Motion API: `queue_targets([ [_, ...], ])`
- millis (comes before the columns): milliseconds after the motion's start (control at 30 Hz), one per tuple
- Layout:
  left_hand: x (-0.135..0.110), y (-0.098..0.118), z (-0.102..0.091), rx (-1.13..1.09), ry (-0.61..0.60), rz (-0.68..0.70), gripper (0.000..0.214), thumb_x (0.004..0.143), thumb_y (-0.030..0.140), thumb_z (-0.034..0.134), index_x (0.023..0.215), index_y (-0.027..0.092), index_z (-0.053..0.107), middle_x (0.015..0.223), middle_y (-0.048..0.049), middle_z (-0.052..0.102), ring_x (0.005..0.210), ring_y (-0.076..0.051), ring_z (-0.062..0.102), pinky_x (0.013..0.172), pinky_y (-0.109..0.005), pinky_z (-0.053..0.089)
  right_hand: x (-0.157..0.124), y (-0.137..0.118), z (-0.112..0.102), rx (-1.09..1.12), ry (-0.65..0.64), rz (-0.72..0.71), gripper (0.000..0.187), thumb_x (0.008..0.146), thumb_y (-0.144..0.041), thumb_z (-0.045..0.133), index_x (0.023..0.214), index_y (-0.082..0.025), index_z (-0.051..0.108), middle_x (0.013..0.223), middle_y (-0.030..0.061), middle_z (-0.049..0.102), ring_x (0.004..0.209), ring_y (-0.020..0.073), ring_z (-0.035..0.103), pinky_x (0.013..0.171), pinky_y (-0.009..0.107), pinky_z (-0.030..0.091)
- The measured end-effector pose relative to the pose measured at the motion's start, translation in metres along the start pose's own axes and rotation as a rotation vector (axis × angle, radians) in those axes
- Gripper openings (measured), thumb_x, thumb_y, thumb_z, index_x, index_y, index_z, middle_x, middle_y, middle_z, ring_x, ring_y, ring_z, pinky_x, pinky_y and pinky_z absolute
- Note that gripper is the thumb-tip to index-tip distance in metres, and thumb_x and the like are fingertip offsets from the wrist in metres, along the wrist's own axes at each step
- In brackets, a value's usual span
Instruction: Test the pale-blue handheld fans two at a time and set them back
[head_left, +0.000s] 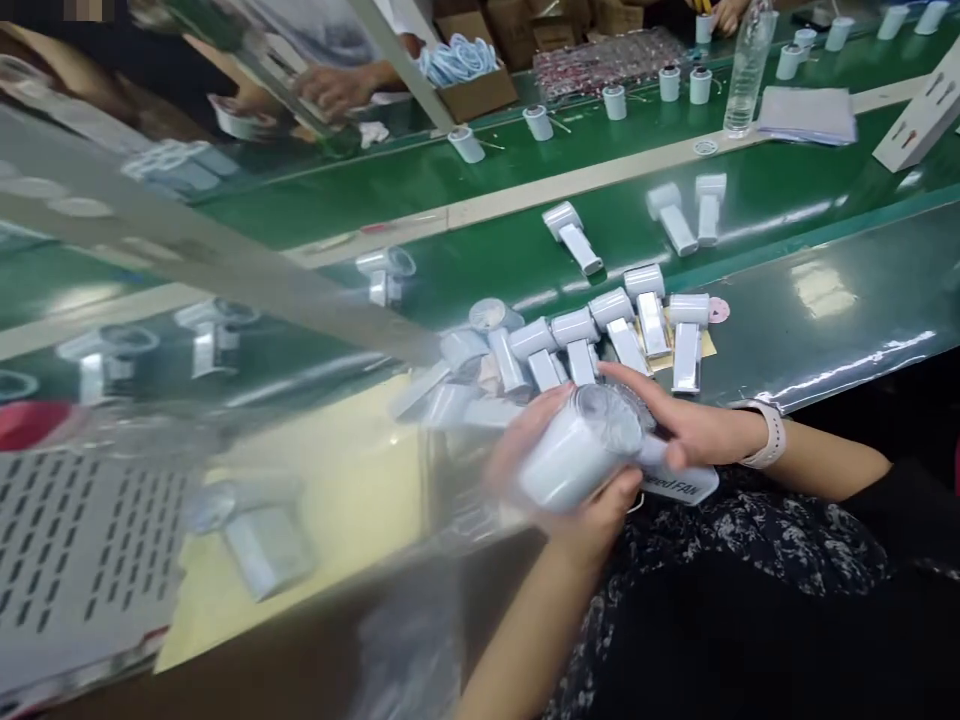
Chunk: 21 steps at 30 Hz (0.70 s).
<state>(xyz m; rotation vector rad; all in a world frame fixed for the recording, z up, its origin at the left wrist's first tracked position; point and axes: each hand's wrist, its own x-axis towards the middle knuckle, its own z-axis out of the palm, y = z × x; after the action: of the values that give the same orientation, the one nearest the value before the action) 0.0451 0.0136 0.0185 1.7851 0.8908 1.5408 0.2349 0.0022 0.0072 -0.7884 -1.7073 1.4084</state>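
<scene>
A pale blue-grey handheld fan (566,462) is held in front of my body, its round head toward the left. The handle runs to the right, and its printed lettering reads partly "eed FAN". My left hand (592,515) wraps round the head, with its fingers blurred on the far side and its thumb on the near side. My right hand (694,430), wearing a white wristband, is closed on the fan where head and handle meet. Just beyond my hands, several similar fans (574,328) lie close together on the bench edge.
A green conveyor (480,240) carries more fans and small motor cups. At left are a yellow sheet (360,480) with one fan, and a perforated panel (67,540). A blurred slanted post (247,270) crosses the view. Co-workers' hands (337,90) work at the far side, near a bottle (750,75).
</scene>
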Motion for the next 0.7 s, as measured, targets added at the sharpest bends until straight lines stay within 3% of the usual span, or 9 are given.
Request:
queue_targets([
  [67,0.004,-0.014,0.013,0.023,0.011,0.102,0.082,0.081,0.078,0.076,0.140,0.030,0.047,0.130,-0.0113,0.064,0.125,-0.037,0.068,0.114,-0.061,0.050,-0.009,-0.007,-0.009,-0.110,-0.032,0.013,0.140,0.076,-0.060,0.092,0.177,-0.026,0.002,0.173,0.0230,0.037,0.153,0.0408,0.050,0.123,0.055,0.044],
  [167,0.006,-0.042,0.017,0.130,-0.233,0.042,0.090,0.084,0.080,0.072,0.150,0.026,0.045,0.147,-0.0176,0.058,0.139,-0.039,0.059,0.119,-0.060,0.047,-0.040,-0.018,-0.051,-0.423,0.238,0.160,0.123,0.077,-0.038,0.089,0.178,-0.029,0.018,0.153,0.0179,0.063,0.121,0.0372,0.072,0.106,0.056,0.057],
  [233,0.001,-0.063,0.008,0.316,-0.305,-0.003,0.070,0.093,0.069,0.069,0.146,0.025,0.052,0.151,-0.0191,0.057,0.144,-0.040,0.053,0.120,-0.062,0.044,-0.077,-0.019,-0.092,-0.628,0.483,0.352,0.107,0.079,-0.037,0.085,0.173,-0.027,0.035,0.149,0.0181,0.067,0.114,0.0397,0.074,0.101,0.061,0.059],
  [367,-0.021,-0.089,-0.018,0.569,-0.196,0.023,0.026,0.098,0.038,0.066,0.120,0.024,0.065,0.133,-0.0161,0.067,0.131,-0.038,0.061,0.116,-0.063,0.044,-0.169,-0.009,-0.179,-0.946,0.842,0.741,0.093,0.074,-0.028,0.090,0.160,-0.022,0.057,0.143,0.0203,0.071,0.125,0.0468,0.070,0.104,0.061,0.055],
  [433,-0.027,-0.092,-0.024,0.574,-0.152,0.020,0.018,0.098,0.032,0.065,0.115,0.025,0.066,0.128,-0.0148,0.069,0.125,-0.037,0.064,0.112,-0.061,0.047,-0.195,-0.005,-0.211,-1.108,1.042,0.790,0.078,0.078,-0.025,0.089,0.151,-0.013,0.064,0.151,0.0338,0.061,0.138,0.0529,0.058,0.110,0.066,0.045],
  [467,-0.028,-0.092,-0.025,0.572,-0.138,0.015,0.016,0.098,0.031,0.064,0.113,0.025,0.066,0.127,-0.0145,0.070,0.124,-0.036,0.064,0.111,-0.060,0.047,-0.197,-0.004,-0.222,-1.179,1.135,0.754,0.072,0.084,-0.024,0.085,0.151,-0.011,0.064,0.159,0.0379,0.050,0.148,0.0534,0.048,0.115,0.068,0.038],
  [533,-0.028,-0.091,-0.021,0.579,-0.133,0.016,0.015,0.097,0.030,0.064,0.111,0.024,0.066,0.126,-0.0145,0.070,0.124,-0.036,0.064,0.110,-0.060,0.048,-0.177,-0.003,-0.236,-1.227,1.145,0.638,0.067,0.091,-0.027,0.081,0.153,-0.010,0.063,0.166,0.0394,0.038,0.157,0.0512,0.036,0.122,0.068,0.029],
  [633,-0.024,-0.091,-0.015,0.582,-0.158,0.010,0.013,0.097,0.028,0.064,0.108,0.024,0.067,0.127,-0.0146,0.070,0.126,-0.036,0.064,0.111,-0.059,0.048,-0.102,0.003,-0.243,-1.164,0.866,0.540,0.059,0.094,-0.037,0.082,0.146,-0.015,0.067,0.161,0.0289,0.050,0.149,0.0446,0.049,0.120,0.065,0.041],
  [700,-0.024,-0.092,-0.012,0.570,-0.158,-0.007,0.011,0.097,0.027,0.063,0.106,0.023,0.068,0.126,-0.0147,0.071,0.126,-0.035,0.064,0.111,-0.059,0.050,-0.046,0.011,-0.241,-1.162,0.784,0.500,0.044,0.101,-0.041,0.076,0.138,-0.019,0.069,0.150,0.0188,0.061,0.135,0.0345,0.063,0.112,0.058,0.054],
])
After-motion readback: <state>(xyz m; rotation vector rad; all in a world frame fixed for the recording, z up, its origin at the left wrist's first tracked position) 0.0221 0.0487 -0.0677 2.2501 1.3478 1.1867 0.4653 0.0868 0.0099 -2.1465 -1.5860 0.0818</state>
